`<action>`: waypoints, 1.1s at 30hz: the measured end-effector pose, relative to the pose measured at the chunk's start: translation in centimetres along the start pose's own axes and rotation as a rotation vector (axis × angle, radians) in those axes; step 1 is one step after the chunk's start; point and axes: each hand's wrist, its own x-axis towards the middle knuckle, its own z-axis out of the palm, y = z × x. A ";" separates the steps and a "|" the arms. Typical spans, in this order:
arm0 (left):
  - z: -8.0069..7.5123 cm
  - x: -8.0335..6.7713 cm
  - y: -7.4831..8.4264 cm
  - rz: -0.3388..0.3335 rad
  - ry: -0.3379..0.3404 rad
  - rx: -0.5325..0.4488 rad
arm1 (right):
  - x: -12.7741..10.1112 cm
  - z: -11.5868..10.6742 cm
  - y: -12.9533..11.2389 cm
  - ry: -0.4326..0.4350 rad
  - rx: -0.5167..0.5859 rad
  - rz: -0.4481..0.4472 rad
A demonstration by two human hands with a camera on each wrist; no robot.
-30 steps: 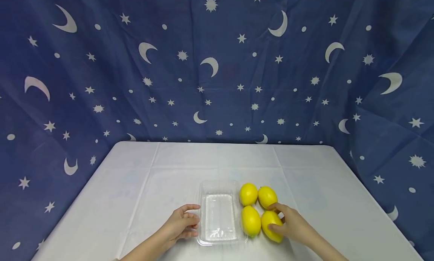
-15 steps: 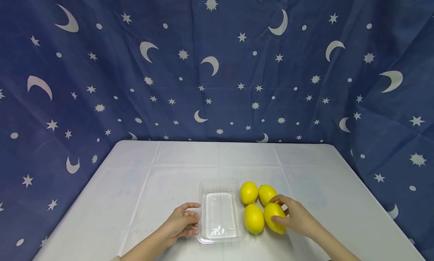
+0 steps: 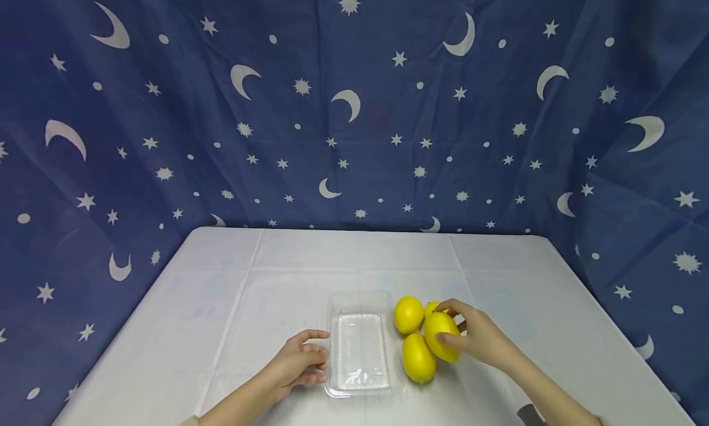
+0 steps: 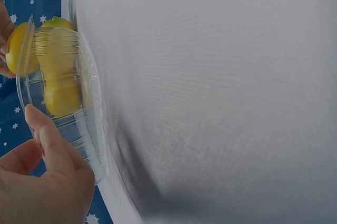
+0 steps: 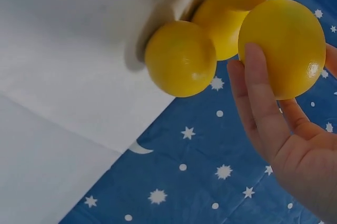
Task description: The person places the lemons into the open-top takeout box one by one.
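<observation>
My right hand (image 3: 483, 336) grips a yellow lemon (image 3: 442, 341), fingers on its far side and thumb on its near side. It is raised above the other lemons and overlaps them in the head view. Behind it, a second lemon (image 3: 431, 306) is mostly covered. Two more lemons, one farther back (image 3: 408, 315) and one nearer (image 3: 419, 361), lie beside a clear plastic container (image 3: 362, 394). At the container's left side rests my left hand (image 3: 296, 364), fingers relaxed. In the left wrist view its fingertips (image 4: 35, 114) touch the container's rim.
A white cloth covers the table (image 3: 221, 278). Behind it and along the sides hangs a dark blue curtain (image 3: 376, 106) with moons and stars. A dark band (image 3: 530, 413) shows by the right forearm at the near edge.
The right hand has lifted its lemon up from the table and slightly back and left. The near lemon beside the container has shifted a little to the right. The left hand stays in place.
</observation>
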 end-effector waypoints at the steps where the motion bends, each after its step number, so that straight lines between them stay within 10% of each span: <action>1: 0.0 0.0 0.0 0.000 -0.002 0.001 | 0.2 0.0 -0.1 0.005 -0.001 -0.011; 33: 0.0 0.1 -0.1 -0.002 0.003 -0.006 | 6.3 4.3 -6.0 -0.076 0.259 -0.001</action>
